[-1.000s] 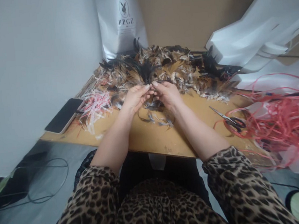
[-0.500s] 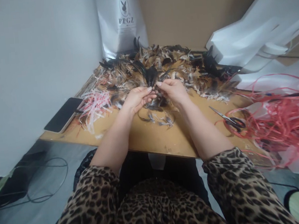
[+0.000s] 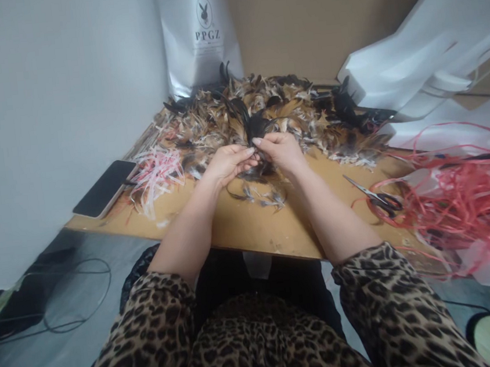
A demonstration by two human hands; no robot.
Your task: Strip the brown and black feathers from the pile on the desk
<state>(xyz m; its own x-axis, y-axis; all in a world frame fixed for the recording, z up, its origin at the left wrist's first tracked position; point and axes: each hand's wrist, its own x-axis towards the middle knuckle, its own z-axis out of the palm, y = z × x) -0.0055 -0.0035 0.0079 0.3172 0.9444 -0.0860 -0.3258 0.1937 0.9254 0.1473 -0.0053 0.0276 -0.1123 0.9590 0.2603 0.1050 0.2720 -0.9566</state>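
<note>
Both hands meet over the near edge of a wide pile of brown, white and black feathers (image 3: pixel 289 106). My left hand (image 3: pixel 232 162) is closed in a pinch at the base of a small bunch of black feathers (image 3: pixel 257 125). From the other side, my right hand (image 3: pixel 282 149) pinches the same bunch, its thumb tip beside the left thumb. The dark plumes fan upward and away from the fingertips. Below the hands, a few loose grey feathers (image 3: pixel 268 195) lie on the wooden table (image 3: pixel 249 227).
At the left lie a phone (image 3: pixel 104 189) and a heap of pink and white strips (image 3: pixel 158 172). Scissors (image 3: pixel 375 194) rest at the right, beside a tangle of red ribbon (image 3: pixel 470 200). A silvery bag (image 3: pixel 203 53) stands behind the pile; white bags (image 3: pixel 411 61) hang over the right side.
The black feathers in my fingers have shifted a little to the right and fanned differently. My left hand has moved slightly right; my right hand stays nearly in place.
</note>
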